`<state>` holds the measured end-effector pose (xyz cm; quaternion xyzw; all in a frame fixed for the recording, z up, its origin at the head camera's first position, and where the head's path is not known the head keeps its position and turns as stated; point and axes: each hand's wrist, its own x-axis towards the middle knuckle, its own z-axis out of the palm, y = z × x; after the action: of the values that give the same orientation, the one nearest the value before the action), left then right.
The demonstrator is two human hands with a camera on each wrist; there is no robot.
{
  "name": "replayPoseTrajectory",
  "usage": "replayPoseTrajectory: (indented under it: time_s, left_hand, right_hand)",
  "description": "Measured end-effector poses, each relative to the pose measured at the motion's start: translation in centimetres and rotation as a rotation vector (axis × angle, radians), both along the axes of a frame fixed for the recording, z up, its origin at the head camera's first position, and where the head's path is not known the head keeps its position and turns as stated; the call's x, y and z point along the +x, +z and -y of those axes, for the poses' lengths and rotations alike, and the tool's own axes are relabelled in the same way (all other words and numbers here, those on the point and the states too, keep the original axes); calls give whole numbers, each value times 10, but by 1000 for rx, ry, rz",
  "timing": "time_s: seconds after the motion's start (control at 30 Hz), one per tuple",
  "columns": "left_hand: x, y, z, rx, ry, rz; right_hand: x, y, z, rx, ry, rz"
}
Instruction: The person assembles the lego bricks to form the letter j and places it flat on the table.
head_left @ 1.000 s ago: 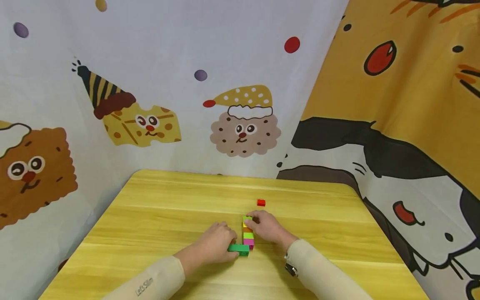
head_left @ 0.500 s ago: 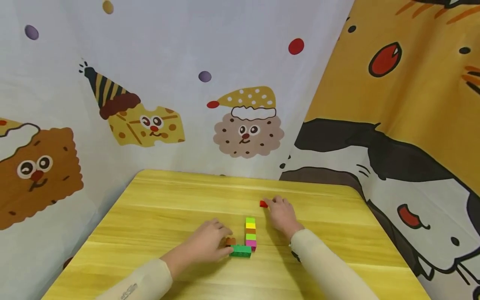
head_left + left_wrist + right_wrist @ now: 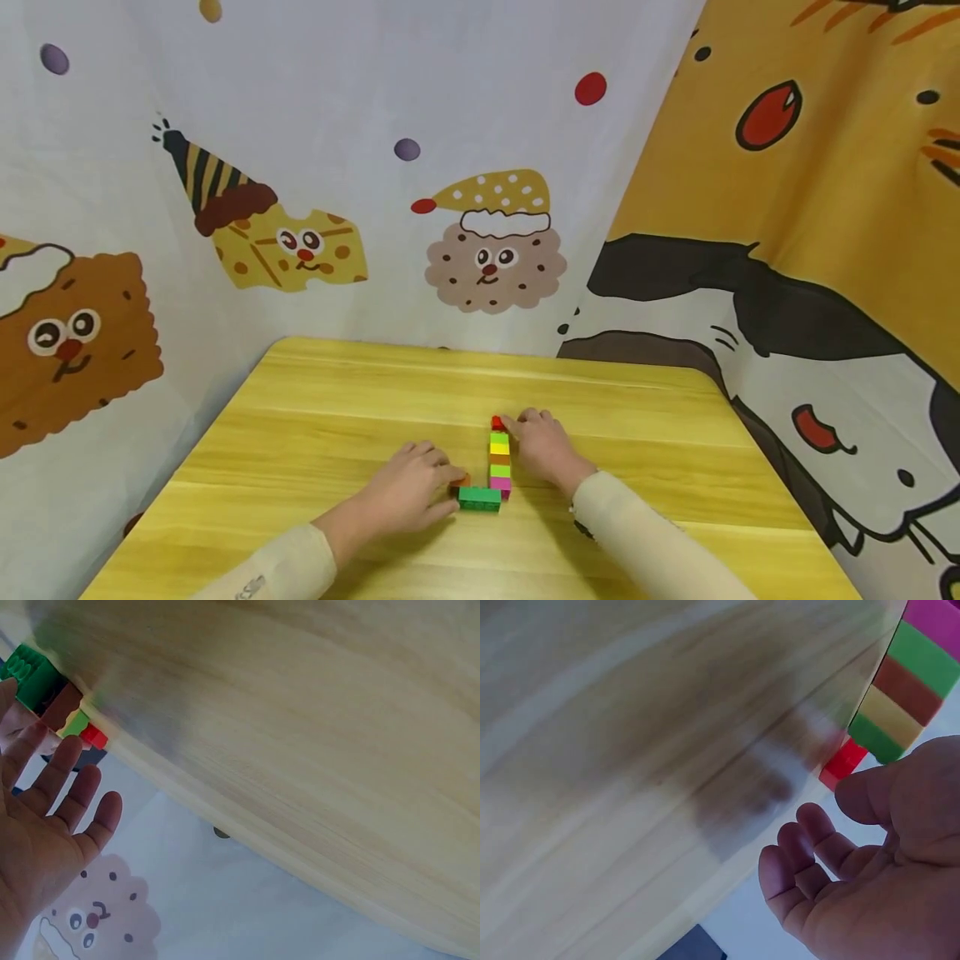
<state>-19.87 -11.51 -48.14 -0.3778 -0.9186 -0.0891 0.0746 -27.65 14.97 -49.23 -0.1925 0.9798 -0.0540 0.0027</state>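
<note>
Blocks joined in a colored column point(image 3: 499, 461) lie flat on the yellow wooden bench point(image 3: 315, 417), running away from the person, between the two hands. The right hand point(image 3: 542, 448) rests just right of the column's far end, fingers loosely curled, its fingertips point(image 3: 512, 423) at a small red block point(image 3: 497, 423) that sits against that far end; whether they pinch it cannot be told. The left hand point(image 3: 408, 492) lies to the left, fingers extended and relaxed, touching a small brown block point(image 3: 461, 481) beside a dark green block point(image 3: 479, 498) at the column's near end.
</note>
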Motion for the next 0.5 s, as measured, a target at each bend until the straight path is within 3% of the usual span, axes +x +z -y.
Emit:
replayPoseTrajectory:
  time_s: [0.5]
  left_hand:
    - [-2,-1,-2,19,12,51]
  right_hand:
    - [4,2,5,-4,-34,11]
